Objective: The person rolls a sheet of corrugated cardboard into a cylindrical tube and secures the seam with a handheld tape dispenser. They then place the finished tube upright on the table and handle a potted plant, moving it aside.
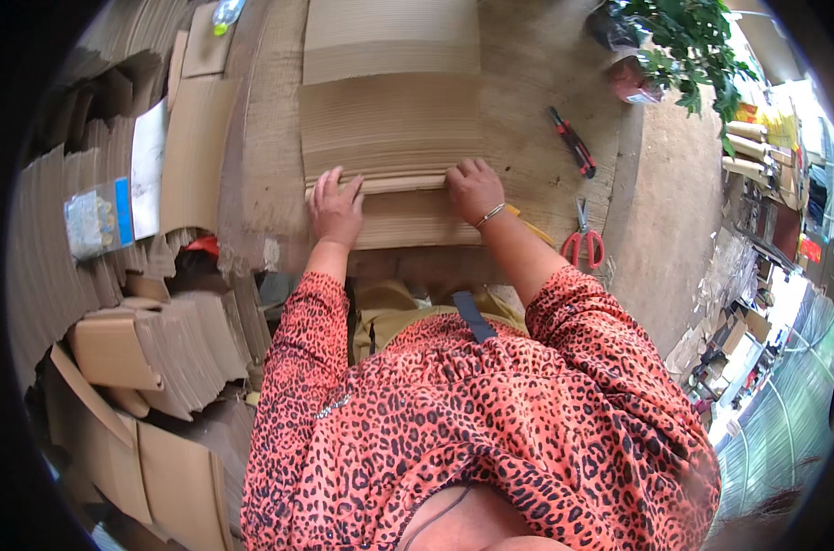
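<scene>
A row of overlapping corrugated cardboard sheets (389,119) lies down the middle of the wooden table. Across its near part runs a raised, folded cardboard edge (403,185). My left hand (336,209) rests on the left end of this edge, its fingers stretched and spread, the thumb toward the middle. At the right end my right hand (477,193), with a bracelet at the wrist, has its fingers curled over the cardboard; the fingertips are partly hidden. Between my hands and the table's front, another flat piece of cardboard (417,220) shows.
On the table to the right lie a red and black box cutter (573,142) and red-handled scissors (582,239). A leafy green plant (697,55) hangs at the far right. Stacks of cardboard (187,354) crowd the left side, with a clear plastic bag (93,223) against them.
</scene>
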{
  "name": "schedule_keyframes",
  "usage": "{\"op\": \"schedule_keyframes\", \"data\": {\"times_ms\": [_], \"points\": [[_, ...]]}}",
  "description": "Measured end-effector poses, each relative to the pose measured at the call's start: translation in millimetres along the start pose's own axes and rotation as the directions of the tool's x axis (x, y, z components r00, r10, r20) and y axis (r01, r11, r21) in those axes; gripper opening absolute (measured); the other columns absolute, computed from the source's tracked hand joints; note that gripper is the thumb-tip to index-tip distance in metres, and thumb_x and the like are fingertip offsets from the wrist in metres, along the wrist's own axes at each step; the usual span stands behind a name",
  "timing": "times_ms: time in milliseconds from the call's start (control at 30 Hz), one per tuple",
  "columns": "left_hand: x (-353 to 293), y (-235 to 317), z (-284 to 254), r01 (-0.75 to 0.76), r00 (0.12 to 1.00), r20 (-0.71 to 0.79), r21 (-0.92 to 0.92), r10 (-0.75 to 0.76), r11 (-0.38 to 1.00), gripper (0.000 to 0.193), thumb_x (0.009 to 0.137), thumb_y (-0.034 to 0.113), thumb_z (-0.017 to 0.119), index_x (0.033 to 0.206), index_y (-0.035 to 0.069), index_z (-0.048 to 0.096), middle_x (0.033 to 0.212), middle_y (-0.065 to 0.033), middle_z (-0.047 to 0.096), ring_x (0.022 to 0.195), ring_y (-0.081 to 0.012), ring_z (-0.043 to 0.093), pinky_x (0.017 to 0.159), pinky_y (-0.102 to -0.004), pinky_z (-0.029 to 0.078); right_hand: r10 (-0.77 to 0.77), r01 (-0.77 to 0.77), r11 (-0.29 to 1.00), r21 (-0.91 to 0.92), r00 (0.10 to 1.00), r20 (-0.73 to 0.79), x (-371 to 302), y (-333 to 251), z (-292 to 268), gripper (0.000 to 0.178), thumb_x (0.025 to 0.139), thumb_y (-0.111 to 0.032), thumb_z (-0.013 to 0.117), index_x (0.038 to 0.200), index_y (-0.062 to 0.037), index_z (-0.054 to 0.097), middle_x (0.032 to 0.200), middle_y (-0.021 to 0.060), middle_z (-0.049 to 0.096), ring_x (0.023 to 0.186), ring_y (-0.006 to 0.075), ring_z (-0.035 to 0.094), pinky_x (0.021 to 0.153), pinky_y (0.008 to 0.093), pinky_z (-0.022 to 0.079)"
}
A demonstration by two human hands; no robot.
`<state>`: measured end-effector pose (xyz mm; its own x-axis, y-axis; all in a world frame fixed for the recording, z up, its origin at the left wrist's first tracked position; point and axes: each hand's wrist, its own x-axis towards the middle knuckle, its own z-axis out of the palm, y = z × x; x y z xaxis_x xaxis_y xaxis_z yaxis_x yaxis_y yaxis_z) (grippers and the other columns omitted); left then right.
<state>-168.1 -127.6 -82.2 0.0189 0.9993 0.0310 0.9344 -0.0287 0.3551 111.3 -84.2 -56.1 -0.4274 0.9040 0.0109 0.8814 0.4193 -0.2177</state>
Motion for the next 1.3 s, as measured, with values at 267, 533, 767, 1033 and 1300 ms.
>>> {"op": "schedule_keyframes", "data": {"times_ms": [267,533,767,1033,1300], "points": [[3.6,-12.6,-3.7,-0.024,0.999,0.044,-0.012,0.025,1.000,0.034,0.083,0.028,0.068,0.117,0.024,0.067,0.135,-0.0074,0.049,0.130,-0.0293,0.040,0.106,-0.0450,0.034,-0.004,0.004,1.000,0.019,0.999,0.046,10.0,-11.0,-2.8,0.017,0.077,-0.027,0.066,0.085,-0.0128,0.063,0.089,0.0078,0.059,0.094,0.0292,0.057,0.079,0.0411,0.049],[20.5,19.7,14.4,0.126,0.984,0.128,-0.009,-0.123,0.992,0.037,0.074,0.029,0.075,0.108,0.018,0.065,0.130,-0.0061,0.050,0.125,-0.0308,0.041,0.104,-0.0470,0.038,0.133,-0.124,0.991,-0.048,0.942,0.308,0.9,10.2,15.3,0.023,0.081,-0.019,0.057,0.102,-0.0140,0.064,0.106,0.0102,0.061,0.105,0.0285,0.056,0.088,0.0440,0.045],[70.9,68.7,6.6,0.316,0.858,0.355,0.206,-0.372,0.926,0.105,0.062,0.041,0.086,0.147,0.023,0.027,0.131,-0.0153,0.042,0.122,-0.0404,0.038,0.101,-0.0490,0.041,0.186,-0.221,0.974,0.043,0.896,0.404,10.5,22.1,-3.1,0.028,0.081,-0.023,0.060,0.107,-0.0145,0.063,0.112,0.0107,0.060,0.110,0.0297,0.054,0.088,0.0441,0.045],[87.8,65.9,0.9,0.288,0.781,0.444,0.366,-0.438,0.885,0.124,0.059,0.047,0.087,0.153,0.017,0.012,0.132,-0.0228,0.041,0.119,-0.0430,0.039,0.104,-0.0482,0.036,0.436,-0.583,0.499,0.641,0.808,0.396,-31.7,221.9,-20.9,0.027,0.088,-0.029,0.060,0.103,-0.0075,0.064,0.086,0.0084,0.066,0.074,0.0230,0.062,0.064,0.0347,0.051],[87.8,61.0,2.8,0.338,0.765,0.440,0.349,-0.471,0.874,0.124,0.057,0.042,0.090,0.153,0.016,0.015,0.130,-0.0238,0.040,0.118,-0.0402,0.038,0.107,-0.0488,0.029,0.955,-0.381,-0.179,0.907,0.154,0.252,-4.3,430.5,-90.8,0.021,0.093,-0.028,0.056,0.111,-0.0186,0.055,0.089,-0.0008,0.063,0.070,0.0156,0.058,0.055,0.0332,0.044]]}}
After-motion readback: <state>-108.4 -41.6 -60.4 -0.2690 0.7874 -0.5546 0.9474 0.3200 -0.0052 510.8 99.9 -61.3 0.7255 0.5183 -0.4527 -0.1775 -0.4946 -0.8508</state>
